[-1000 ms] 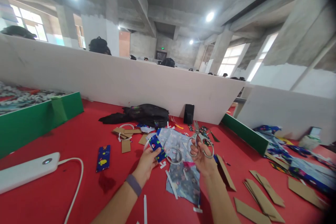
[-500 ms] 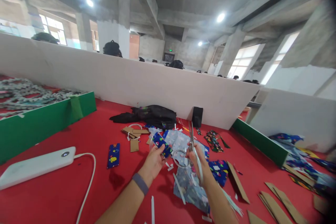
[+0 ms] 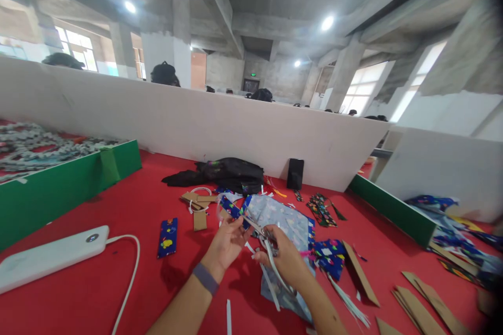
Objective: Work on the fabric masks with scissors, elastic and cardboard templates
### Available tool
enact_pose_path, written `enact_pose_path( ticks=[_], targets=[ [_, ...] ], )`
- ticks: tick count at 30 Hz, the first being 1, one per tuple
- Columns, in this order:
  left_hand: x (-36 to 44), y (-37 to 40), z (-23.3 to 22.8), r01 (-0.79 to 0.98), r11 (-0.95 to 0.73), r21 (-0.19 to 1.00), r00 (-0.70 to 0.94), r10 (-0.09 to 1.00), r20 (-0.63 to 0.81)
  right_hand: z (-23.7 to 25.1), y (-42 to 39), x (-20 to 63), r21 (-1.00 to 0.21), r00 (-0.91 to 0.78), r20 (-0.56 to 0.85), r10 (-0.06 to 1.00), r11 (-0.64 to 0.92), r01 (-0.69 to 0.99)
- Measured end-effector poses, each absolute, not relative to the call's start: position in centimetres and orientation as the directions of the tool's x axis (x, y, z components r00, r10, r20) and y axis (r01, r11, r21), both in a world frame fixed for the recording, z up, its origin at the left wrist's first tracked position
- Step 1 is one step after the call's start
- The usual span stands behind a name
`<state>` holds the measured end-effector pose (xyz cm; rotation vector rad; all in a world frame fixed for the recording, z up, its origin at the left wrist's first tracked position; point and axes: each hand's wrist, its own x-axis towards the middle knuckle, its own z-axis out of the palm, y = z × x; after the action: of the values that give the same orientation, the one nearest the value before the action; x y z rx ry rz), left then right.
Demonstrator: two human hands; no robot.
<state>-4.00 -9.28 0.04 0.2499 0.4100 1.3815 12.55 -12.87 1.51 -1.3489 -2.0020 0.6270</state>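
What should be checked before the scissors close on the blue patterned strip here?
1. Left hand pinches the blue patterned strip: ok.
2. Right hand grips the scissors by the handles: ok.
3. Blades point toward the strip: ok; whether they are open, cannot tell.
4. Left fingertips clear of the blades: not ok, they sit right beside them.
5. Light blue fabric clear of the cut: cannot tell, it lies directly under both hands.
6. White cable away from the hands: ok.
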Motion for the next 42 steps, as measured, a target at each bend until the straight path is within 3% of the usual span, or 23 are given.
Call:
enact_pose_path(
  ticks=[16, 27, 42],
  targets=[
    [-4.33, -9.14, -0.06, -0.857, 0.141, 0.496, 0.171, 0.985, 0.017, 1.72, -12.99, 12.40, -0.639, -0.267, 0.284, 0.921, 0.389, 0.663],
    [-4.36, -9.19, 0.22, -0.861, 0.138, 0.490, 0.160, 0.987, 0.004, 1.90, -13.23, 12.36, -0.623, -0.280, 0.309, 0.909, 0.416, 0.663],
    [-4.32, -9.49, 0.66, -0.849, 0.142, 0.508, 0.132, 0.990, -0.056, 2.12, -13.37, 12.14, -0.647, -0.244, 0.234, 0.941, 0.338, 0.683]
  ],
)
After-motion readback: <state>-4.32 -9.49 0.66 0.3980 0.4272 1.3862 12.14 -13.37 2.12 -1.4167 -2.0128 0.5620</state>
